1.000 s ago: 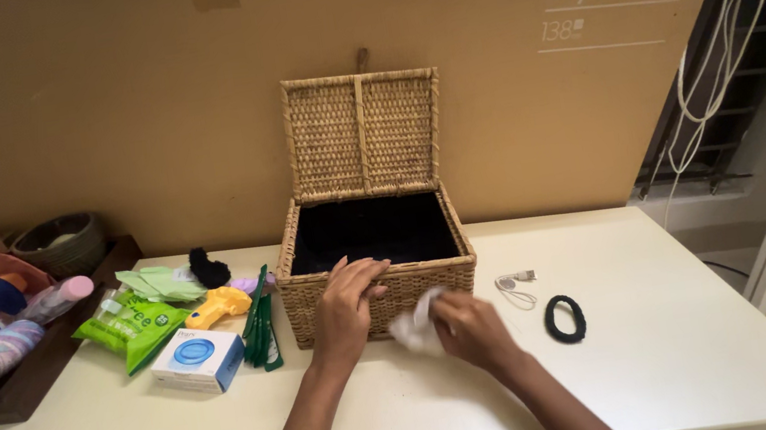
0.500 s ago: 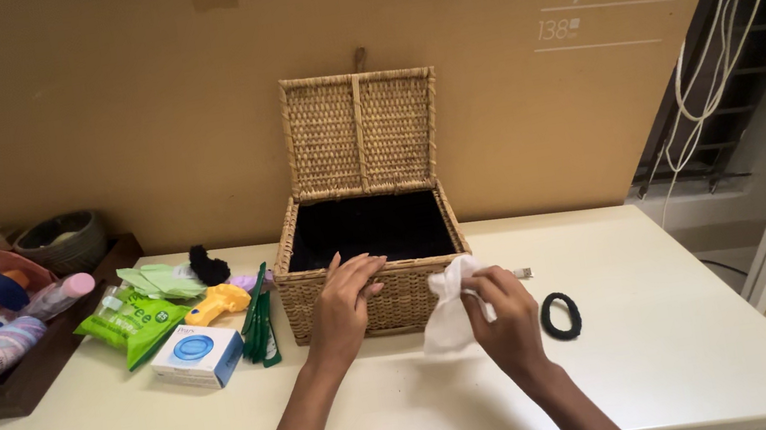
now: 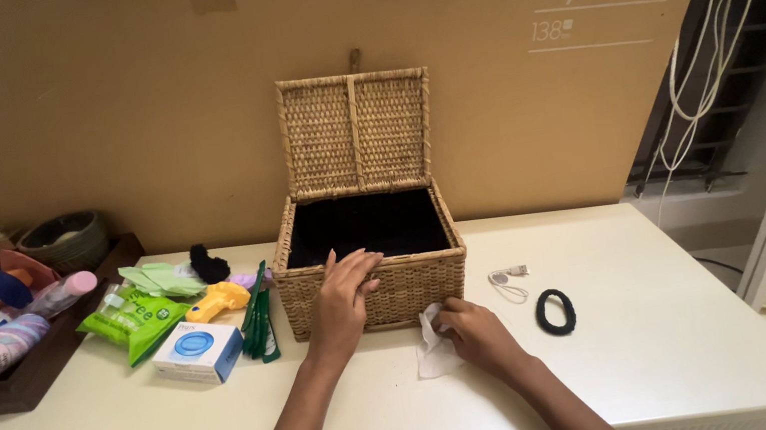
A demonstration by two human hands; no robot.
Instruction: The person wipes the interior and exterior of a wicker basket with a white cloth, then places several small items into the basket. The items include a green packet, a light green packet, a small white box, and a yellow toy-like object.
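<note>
At the front of the wicker basket [image 3: 371, 272], the left hand [image 3: 340, 302] lies open and flat across the rim, apparently steadying it, while the right hand [image 3: 475, 333] is closed around a crumpled white cloth [image 3: 431, 347] pressed on the tabletop [image 3: 666, 345] against the basket's lower right corner; the lid [image 3: 357, 133] leans open against a cardboard panel [image 3: 136, 120], baring the dark interior; a black hair tie [image 3: 554, 312] and small white cable [image 3: 506, 281] lie right, a blue-and-white box [image 3: 198, 351] and green packets [image 3: 137, 317] left.

You're showing two bare forearms, no sleeves reaching into view. Your left hand [image 3: 343, 297] and right hand [image 3: 474, 331] are wearing no gloves, rings or watch.
</note>
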